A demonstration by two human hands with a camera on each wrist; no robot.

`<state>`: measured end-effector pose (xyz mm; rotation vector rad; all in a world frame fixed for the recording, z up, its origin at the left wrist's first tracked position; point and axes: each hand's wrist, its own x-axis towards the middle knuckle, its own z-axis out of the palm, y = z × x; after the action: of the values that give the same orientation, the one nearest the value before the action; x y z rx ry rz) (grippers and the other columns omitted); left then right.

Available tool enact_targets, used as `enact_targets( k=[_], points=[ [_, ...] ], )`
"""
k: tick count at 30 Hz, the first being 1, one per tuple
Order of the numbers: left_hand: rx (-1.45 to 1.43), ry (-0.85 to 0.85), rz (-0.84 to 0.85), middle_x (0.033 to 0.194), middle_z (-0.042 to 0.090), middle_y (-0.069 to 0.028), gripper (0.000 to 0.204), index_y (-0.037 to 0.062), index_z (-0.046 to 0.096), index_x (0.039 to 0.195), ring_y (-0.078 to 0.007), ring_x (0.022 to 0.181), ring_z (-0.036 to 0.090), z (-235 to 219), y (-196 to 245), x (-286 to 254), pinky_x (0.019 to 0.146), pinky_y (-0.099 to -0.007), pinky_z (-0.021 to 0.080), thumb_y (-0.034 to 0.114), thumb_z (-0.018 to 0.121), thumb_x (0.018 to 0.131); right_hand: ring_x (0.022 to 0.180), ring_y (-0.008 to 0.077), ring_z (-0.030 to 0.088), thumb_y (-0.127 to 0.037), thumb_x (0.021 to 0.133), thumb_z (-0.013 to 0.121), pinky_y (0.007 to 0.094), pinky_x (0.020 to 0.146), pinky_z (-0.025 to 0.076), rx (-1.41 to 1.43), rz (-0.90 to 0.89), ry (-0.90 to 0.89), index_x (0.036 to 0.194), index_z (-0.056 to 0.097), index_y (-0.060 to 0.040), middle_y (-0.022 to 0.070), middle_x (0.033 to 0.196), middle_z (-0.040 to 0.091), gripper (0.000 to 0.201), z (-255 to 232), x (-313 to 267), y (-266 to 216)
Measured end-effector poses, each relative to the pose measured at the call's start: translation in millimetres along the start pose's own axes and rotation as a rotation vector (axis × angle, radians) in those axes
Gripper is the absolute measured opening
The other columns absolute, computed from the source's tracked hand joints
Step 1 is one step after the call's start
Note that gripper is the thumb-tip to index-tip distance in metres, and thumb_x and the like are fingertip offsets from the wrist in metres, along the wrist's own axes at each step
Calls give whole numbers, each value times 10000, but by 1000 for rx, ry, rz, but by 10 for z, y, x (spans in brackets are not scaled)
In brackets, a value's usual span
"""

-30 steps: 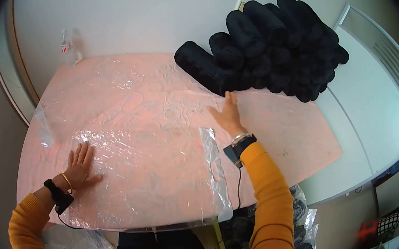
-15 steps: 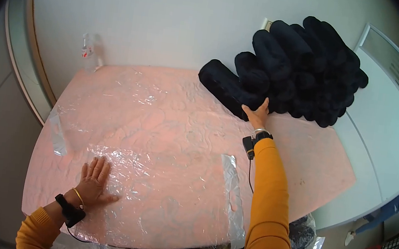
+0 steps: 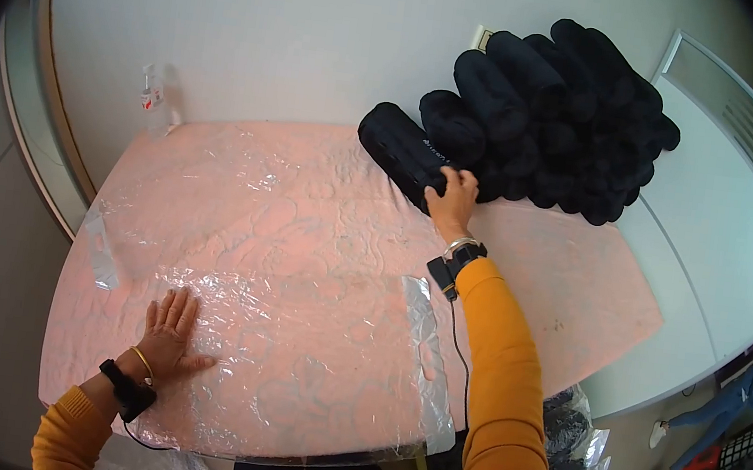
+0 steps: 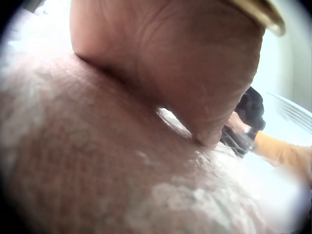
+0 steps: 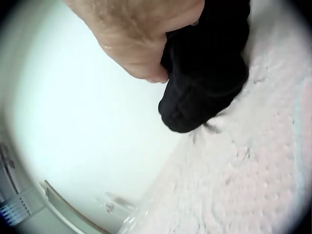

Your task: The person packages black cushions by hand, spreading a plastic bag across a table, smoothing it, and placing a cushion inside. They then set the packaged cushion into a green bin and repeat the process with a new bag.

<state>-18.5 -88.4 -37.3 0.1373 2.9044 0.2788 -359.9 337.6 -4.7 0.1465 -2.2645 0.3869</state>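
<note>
At far edge of pink quilted table cover (image 3: 580,260), right hand (image 3: 452,197) curls over the near end of a black rolled fabric bundle (image 3: 401,152), fingers clamped on it; bundle lies at the front of a heap of similar black rolls (image 3: 560,117) against the wall. Left hand (image 3: 166,327) rests flat, fingers spread, on clear plastic sheet (image 3: 306,349) near the front edge. Judgement: draw roll straight out, low, so the heap stays put; keep left palm pinning the sheet.

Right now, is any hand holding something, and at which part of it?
The right hand grips a black rolled bundle at its near end. The left hand holds nothing; it rests flat on the clear plastic sheet.
</note>
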Motion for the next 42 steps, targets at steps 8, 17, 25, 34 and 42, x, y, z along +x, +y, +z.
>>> enact_targets(
  k=[8,17,25,34,42],
  points=[
    [-26,67,10,1555,84,-268,1158,-16,162,1490,-436,1450,18,37,-48,-13,1123,-608,12,796,506,739,1217,397,471,-385,683,783,420,987,429,503,431,-219,1298,467,-21,246,1283,513,781,-86,160,-93],
    [-17,59,3,1556,85,-264,1166,-13,174,1489,-438,1450,18,89,-74,15,1122,-608,15,816,490,732,1076,394,592,-310,718,727,419,959,460,337,288,-316,1205,512,38,293,1178,586,635,88,53,-424],
    [-31,71,8,1556,93,-261,1162,-11,181,1487,-443,1447,30,68,-55,8,1121,-609,15,812,499,731,1178,427,528,-251,753,636,412,997,438,720,467,-170,1219,513,78,330,1206,560,584,-6,16,-453],
    [-34,87,16,1553,103,-262,1154,-10,188,1485,-444,1446,28,81,-60,1,1122,-607,20,810,495,735,1143,325,541,-213,750,639,339,988,441,569,473,-255,1373,412,58,257,1224,546,716,32,-80,-344],
    [15,65,4,1555,93,-261,1148,-16,161,1488,-447,1445,42,69,-66,35,1120,-614,37,776,530,743,1060,236,564,-145,764,635,373,824,534,1154,654,-379,1374,382,42,154,1145,576,687,-663,-364,-948]
  ],
)
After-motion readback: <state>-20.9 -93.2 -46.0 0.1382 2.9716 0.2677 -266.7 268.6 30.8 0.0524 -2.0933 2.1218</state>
